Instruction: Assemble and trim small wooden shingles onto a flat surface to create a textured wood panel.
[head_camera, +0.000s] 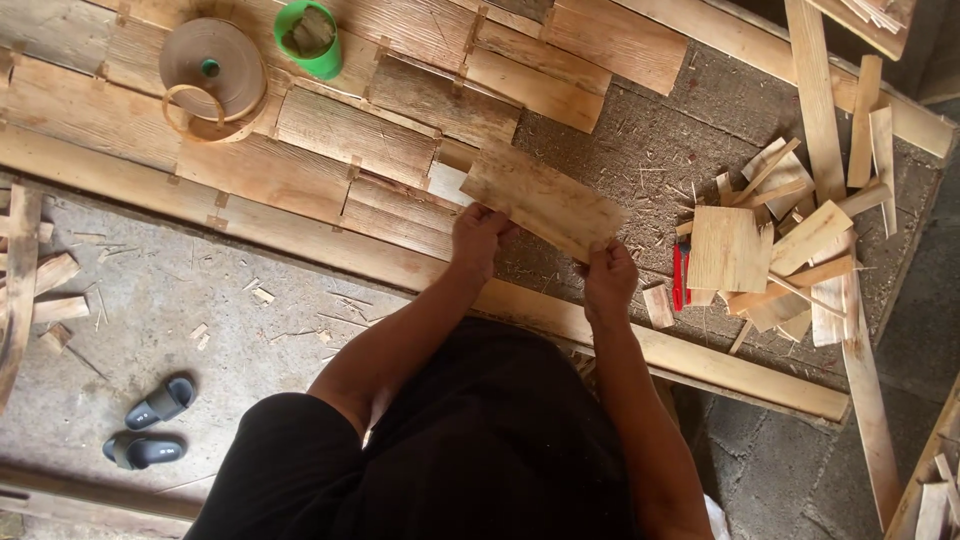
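Note:
I hold a thin rectangular wooden shingle (540, 198) with both hands, tilted, above a bare patch of the work surface. My left hand (478, 238) grips its near left edge. Its near right corner is pinched by my right hand (608, 280). Just left of the shingle, rows of similar wooden pieces (355, 135) lie side by side between long wooden battens (300, 240), forming a panel.
A heap of loose wood offcuts (780, 250) lies to the right, with a red-handled tool (680, 278) beside it. A roll of tan strapping (212, 68) and a green cup (310, 38) sit on the panel. Two grey sandals (150, 425) rest on the concrete floor.

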